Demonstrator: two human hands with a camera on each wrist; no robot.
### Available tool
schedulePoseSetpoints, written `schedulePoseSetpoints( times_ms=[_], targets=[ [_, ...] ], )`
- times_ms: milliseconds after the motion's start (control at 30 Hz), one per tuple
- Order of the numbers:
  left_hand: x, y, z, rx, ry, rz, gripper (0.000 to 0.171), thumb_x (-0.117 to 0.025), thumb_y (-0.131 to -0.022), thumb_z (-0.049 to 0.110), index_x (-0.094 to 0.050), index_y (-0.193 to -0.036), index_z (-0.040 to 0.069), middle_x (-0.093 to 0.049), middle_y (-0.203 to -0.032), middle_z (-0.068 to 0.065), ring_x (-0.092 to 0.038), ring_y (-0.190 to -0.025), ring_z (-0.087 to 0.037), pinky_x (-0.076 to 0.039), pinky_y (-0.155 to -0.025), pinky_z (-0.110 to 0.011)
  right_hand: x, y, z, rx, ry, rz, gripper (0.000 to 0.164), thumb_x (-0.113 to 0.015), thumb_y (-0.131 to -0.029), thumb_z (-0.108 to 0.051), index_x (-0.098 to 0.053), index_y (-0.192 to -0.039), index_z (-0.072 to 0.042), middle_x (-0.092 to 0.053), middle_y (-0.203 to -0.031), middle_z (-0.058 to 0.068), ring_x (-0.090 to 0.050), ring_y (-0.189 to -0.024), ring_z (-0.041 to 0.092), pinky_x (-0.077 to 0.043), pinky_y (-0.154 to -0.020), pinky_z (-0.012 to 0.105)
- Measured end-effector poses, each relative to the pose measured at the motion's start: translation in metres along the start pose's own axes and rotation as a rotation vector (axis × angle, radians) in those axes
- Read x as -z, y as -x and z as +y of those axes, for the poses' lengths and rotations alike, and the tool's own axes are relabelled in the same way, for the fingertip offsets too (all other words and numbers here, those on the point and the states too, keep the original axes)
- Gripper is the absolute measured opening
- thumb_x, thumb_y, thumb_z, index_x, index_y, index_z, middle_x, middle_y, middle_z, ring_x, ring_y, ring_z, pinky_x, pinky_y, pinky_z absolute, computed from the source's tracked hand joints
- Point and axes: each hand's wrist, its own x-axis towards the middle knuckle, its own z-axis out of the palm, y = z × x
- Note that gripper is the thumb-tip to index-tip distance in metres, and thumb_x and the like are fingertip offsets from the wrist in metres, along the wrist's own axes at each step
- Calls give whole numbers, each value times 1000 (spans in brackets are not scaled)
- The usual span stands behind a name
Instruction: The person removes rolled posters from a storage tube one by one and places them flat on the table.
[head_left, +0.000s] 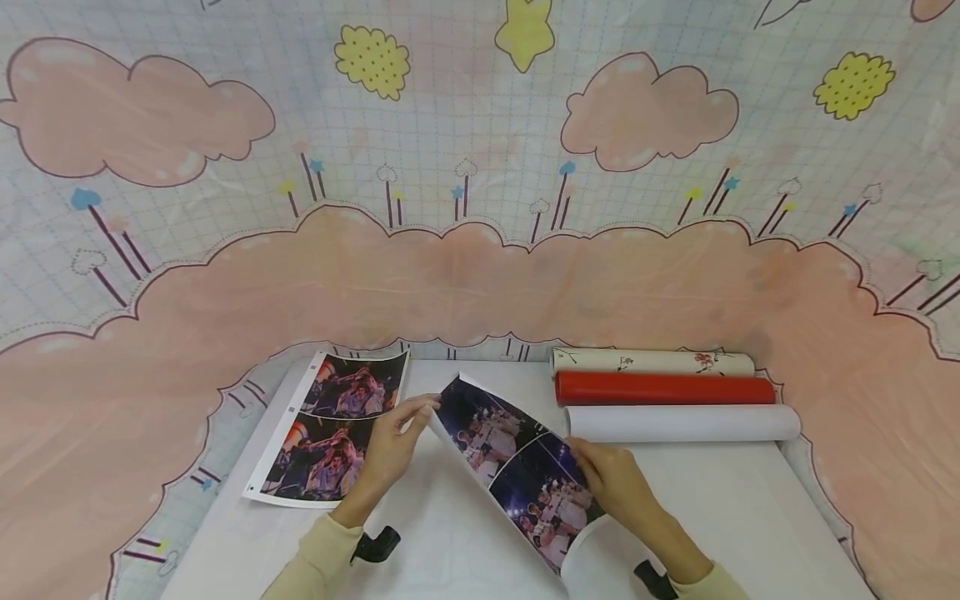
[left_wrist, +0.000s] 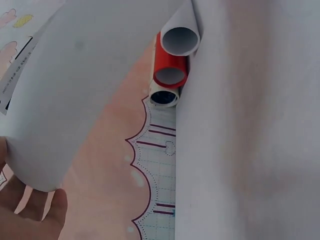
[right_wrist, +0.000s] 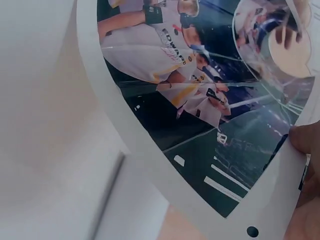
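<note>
Between both hands a printed photo sheet [head_left: 517, 454] is raised at a slant over the white table, two dark pictures of people on its face. Its lower end curls, and the white back shows there. At the sheet's upper left corner, my left hand [head_left: 390, 450] pinches it between thumb and fingers. My right hand [head_left: 617, 483] grips the right edge, thumb on the printed face [right_wrist: 180, 95] in the right wrist view. From the left wrist, the blank back [left_wrist: 75, 95] bends above the fingertips. A second photo sheet [head_left: 326, 454] lies on the table beyond my left hand, partly covered by it.
Three rolls lie side by side at the back right: a cream one with a floral print [head_left: 652, 362], a red one [head_left: 663, 388] and a white one [head_left: 682, 423]. Behind the white table [head_left: 720, 508] hangs a pink cloud-patterned cloth [head_left: 450, 279].
</note>
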Motion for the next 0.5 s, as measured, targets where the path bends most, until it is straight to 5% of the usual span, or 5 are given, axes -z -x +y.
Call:
schedulePoseSetpoints(
  times_ms=[167, 300, 500],
  targets=[
    [-2, -1, -2, 19, 105, -70, 50, -62, -94, 5, -49, -142, 5, -40, -154, -18, -36, -143, -39, -38, -113, -48, -6, 2, 3, -56, -95, 6, 21, -66, -89, 2, -72, -108, -4, -71, -75, -1, -47, -61, -6, -45, -54, 17],
    [-6, 1, -5, 104, 183, -106, 80, -63, -94, 6, -16, -158, 17, -12, -165, -15, -16, -149, -45, -32, -112, -60, -12, 4, 3, -118, -157, 21, 19, -64, -91, 1, -72, -107, -3, -71, -75, -1, -45, -60, -6, -43, -52, 17],
    [-16, 10, -9, 208, 279, -152, 93, -64, -93, 8, 1, -158, 16, -2, -166, -13, -25, -146, -45, -43, -107, -54, -17, 11, 1, -307, -226, 19, 20, -62, -94, -6, -71, -112, -5, -72, -77, 1, -49, -62, -2, -47, -54, 20]
  ],
)
